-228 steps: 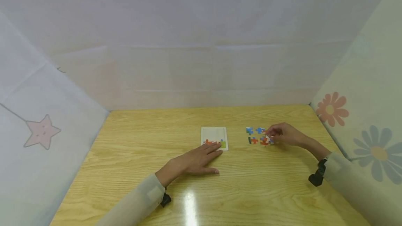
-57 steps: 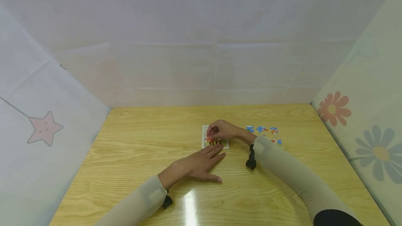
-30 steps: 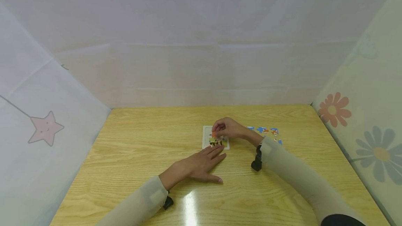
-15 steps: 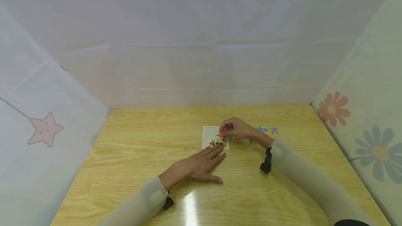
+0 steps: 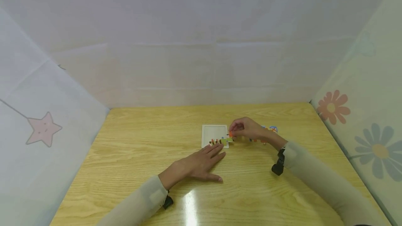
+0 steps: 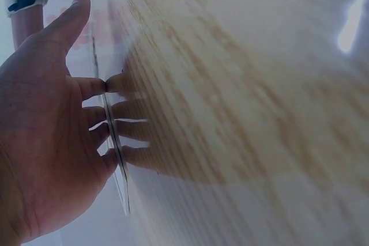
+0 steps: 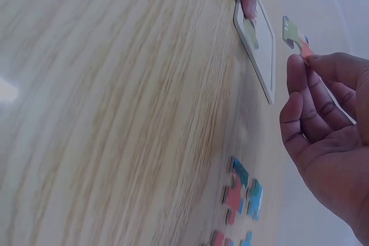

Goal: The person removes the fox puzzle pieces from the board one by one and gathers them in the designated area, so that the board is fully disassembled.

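Note:
My left hand (image 5: 201,165) lies with fingers stretched out, its fingertips resting on the front of a white puzzle tray (image 5: 214,132). A row of joined puzzle pieces (image 5: 216,142) shows in the tray's front part, partly under those fingers. Just beyond the tray's right edge, my right hand (image 5: 246,128) pinches a green and orange puzzle piece (image 7: 293,31) between thumb and fingertips. That piece is lifted above the table in the right wrist view. In the left wrist view the left palm (image 6: 52,125) faces the camera, fingertips at the tray's edge.
Several loose puzzle pieces (image 7: 233,194), blue and red, lie on the wooden table (image 5: 150,132) right of the tray. My right forearm partly covers them in the head view. Pale cloth walls (image 5: 163,72) stand behind and on both sides.
From the loose pieces, my right hand came over the tray, then moved rightward past its right edge, still pinching the puzzle piece. My left hand stays almost in place.

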Motion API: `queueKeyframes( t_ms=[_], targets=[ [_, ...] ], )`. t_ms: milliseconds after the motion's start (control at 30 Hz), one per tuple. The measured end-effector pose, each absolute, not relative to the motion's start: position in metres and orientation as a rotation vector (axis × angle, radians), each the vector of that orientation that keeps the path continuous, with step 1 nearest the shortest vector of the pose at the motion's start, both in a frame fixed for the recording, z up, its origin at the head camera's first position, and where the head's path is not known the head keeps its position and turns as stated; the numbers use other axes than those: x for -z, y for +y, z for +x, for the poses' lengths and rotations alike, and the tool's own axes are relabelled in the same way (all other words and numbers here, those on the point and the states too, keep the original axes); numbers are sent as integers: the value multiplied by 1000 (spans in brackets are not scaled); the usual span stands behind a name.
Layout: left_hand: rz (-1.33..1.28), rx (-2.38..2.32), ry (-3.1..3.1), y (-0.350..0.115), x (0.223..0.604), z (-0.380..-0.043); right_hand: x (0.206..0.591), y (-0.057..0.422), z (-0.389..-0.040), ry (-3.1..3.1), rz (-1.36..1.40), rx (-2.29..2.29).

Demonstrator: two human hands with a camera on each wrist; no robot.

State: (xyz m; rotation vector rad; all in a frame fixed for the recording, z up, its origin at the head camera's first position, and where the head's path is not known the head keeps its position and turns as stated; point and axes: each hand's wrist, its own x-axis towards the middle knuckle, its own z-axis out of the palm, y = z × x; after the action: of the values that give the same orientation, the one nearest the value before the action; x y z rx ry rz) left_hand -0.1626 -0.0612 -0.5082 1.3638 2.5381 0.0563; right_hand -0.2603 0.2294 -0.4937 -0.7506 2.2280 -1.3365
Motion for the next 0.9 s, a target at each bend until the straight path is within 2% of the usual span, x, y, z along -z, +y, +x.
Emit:
queueKeyframes(
  t_ms=[900],
  targets=[
    [1399,-52,2539,-60,507,-162,503,301,-229,2300,-754,1266]
  ],
)
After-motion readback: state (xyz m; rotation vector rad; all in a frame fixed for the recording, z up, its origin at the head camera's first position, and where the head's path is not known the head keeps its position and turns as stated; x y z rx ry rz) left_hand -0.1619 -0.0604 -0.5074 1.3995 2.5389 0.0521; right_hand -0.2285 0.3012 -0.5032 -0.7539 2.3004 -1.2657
